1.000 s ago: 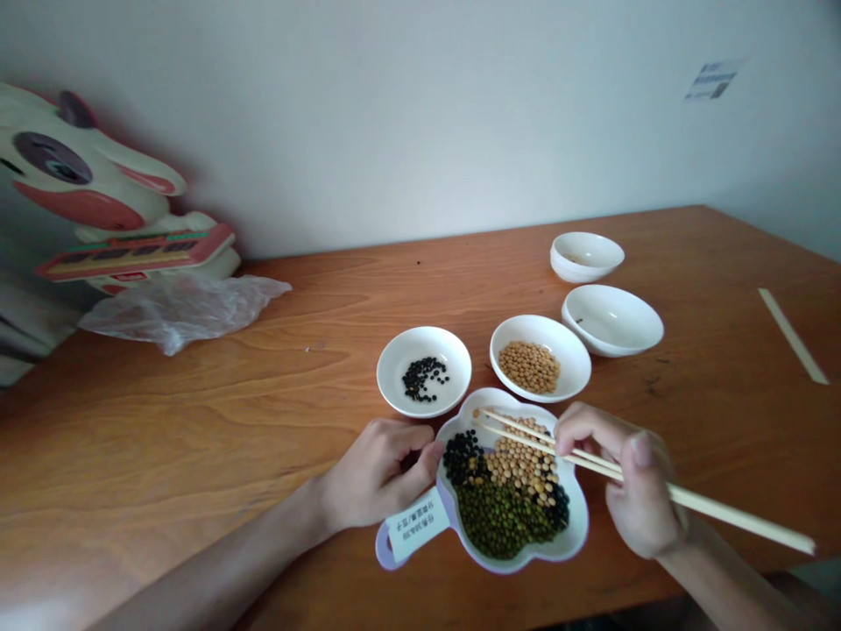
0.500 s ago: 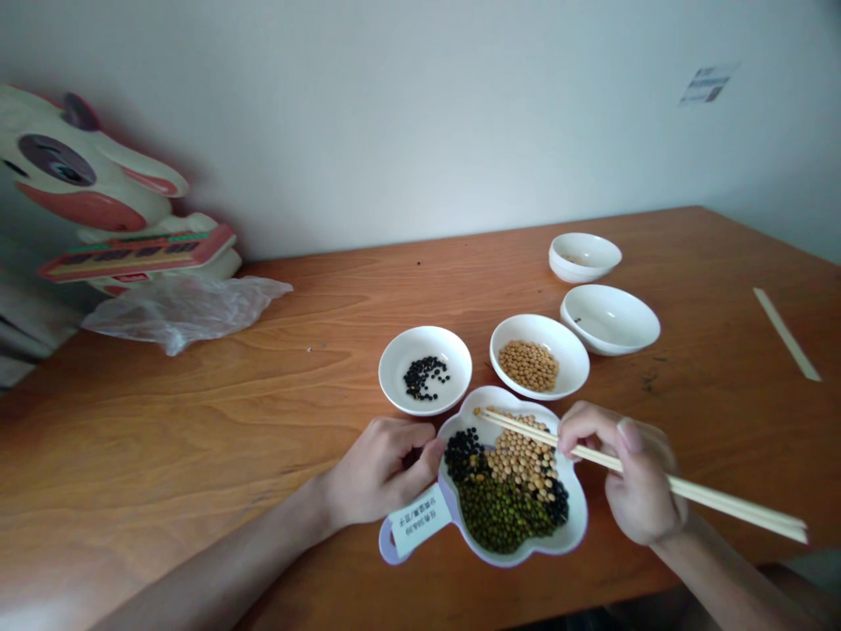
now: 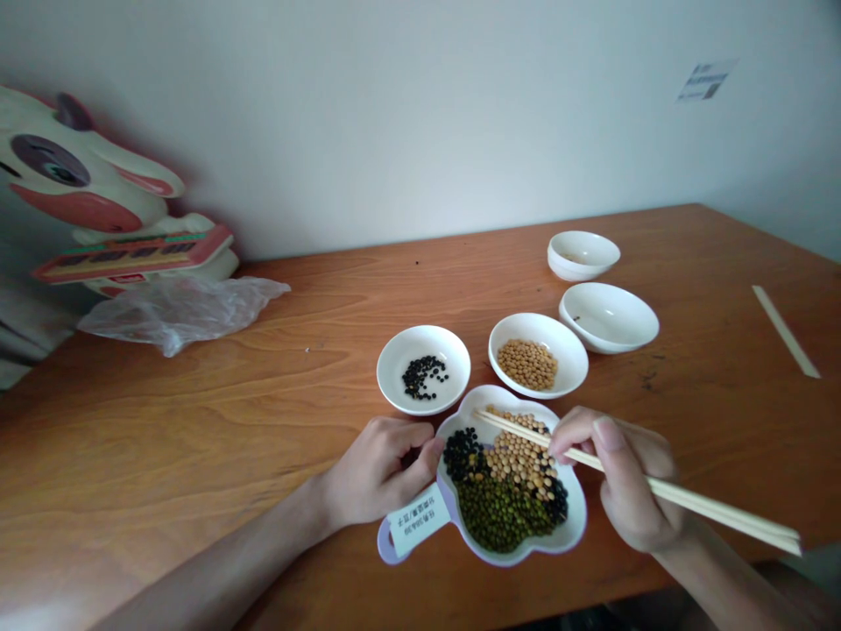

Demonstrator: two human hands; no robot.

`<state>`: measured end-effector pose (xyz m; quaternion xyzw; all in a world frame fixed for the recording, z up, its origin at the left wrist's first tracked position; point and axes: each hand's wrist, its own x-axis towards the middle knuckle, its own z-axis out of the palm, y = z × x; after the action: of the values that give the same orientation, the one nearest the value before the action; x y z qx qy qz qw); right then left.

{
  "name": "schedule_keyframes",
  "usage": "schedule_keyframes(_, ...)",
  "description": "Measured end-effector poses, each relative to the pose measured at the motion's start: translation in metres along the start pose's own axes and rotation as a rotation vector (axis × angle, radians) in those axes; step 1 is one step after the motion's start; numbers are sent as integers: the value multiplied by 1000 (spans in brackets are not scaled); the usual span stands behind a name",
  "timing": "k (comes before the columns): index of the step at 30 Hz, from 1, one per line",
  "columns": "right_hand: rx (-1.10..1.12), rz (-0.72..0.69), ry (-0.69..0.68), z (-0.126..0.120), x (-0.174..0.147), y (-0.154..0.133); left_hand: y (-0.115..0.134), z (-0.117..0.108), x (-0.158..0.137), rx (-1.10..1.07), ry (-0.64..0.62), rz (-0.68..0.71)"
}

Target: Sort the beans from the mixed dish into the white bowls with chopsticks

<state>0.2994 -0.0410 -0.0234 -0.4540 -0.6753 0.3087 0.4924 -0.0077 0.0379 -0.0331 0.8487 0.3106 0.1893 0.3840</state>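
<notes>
A white flower-shaped dish near the table's front edge holds mixed black, yellow and green beans. My left hand rests curled against its left rim, thumb touching the dish beside a labelled handle. My right hand grips a pair of wooden chopsticks, their tips together over the yellow beans at the dish's far side. Just behind stand a small white bowl with black beans and one with yellow beans.
Two more white bowls sit further back right. A paper chopstick sleeve lies at the right. A crumpled plastic bag and a cartoon animal toy are at the back left by the wall.
The chopstick tips have closed together and shifted slightly over the yellow beans. My left hand stays against the dish.
</notes>
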Motion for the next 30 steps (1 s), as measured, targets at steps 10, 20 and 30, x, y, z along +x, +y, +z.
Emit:
schedule_keyframes(10,-90,54,-95,-7,7,-19,2,-1,-1,-30,-24,1)
schedule_keyframes(20,-12,68,0,-22,-8,-5,3,-1,-1,-25,-16,-3)
schedule_keyframes(30,47,91,28,-6,-14,-3,2,-1,-2,-35,-26,-36)
